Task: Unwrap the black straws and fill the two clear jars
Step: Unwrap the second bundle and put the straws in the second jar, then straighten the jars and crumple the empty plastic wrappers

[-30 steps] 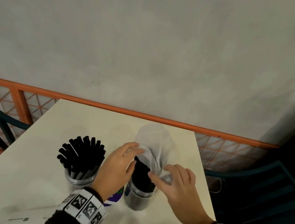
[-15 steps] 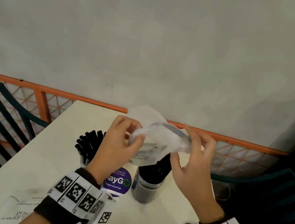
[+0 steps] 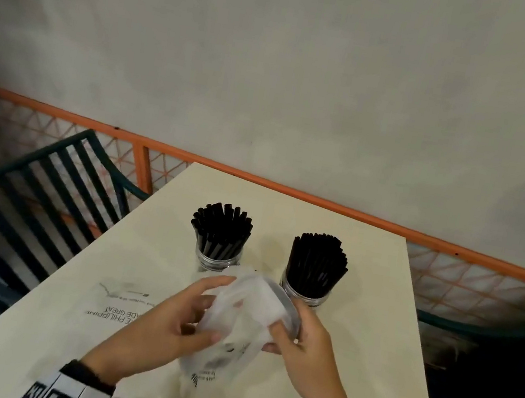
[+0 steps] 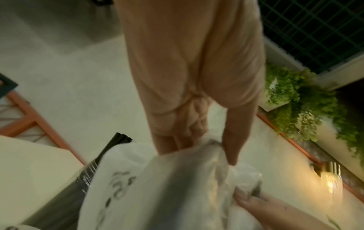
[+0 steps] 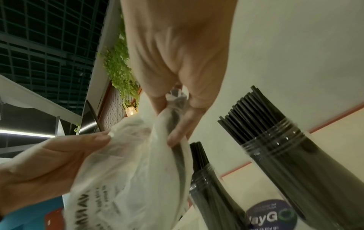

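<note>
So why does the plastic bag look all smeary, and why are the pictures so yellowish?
Head view: sharp on the straw jars, slightly blurred on the bag in the moving hands. Left wrist view: the bag is close and smeared, and a warm lamp glares. Right wrist view: dim, and the wide lens makes the jars lean.

An orange railing [image 3: 290,188] runs behind the tabletop [image 3: 367,355], a dark slatted chair [image 3: 46,197] left, perhaps another chair [image 3: 476,325] right.
</note>
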`<state>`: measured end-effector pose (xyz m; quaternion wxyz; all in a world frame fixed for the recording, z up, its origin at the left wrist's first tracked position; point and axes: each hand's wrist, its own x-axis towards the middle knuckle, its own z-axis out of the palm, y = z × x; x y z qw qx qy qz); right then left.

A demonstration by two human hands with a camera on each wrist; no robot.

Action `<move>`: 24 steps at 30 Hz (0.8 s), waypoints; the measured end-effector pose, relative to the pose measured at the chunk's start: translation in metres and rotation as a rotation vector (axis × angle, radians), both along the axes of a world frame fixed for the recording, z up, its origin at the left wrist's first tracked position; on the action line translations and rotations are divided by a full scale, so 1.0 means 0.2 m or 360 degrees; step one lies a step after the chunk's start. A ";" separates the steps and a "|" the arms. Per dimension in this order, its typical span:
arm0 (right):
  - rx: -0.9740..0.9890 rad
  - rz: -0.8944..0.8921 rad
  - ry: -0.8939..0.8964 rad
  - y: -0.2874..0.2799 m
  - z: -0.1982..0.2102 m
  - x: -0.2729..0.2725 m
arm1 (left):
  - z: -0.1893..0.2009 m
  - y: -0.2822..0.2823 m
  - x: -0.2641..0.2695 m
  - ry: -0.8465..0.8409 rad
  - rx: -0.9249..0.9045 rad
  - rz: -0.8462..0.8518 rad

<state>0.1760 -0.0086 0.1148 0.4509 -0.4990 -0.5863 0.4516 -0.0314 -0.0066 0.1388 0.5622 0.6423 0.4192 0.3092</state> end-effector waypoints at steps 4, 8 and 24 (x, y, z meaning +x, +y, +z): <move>0.0216 -0.0557 -0.0448 -0.02 -0.10 0.04 | -0.08 -0.09 -0.07 0.0694 0.0483 0.0667; 0.0385 -0.0804 -0.0699 -0.03 -0.17 0.07 | -0.10 -0.16 -0.09 0.0769 0.0578 0.1265; -0.0414 -0.0082 0.0036 -0.06 -0.22 -0.18 | -0.13 -0.15 -0.46 -0.0230 -0.0256 0.0254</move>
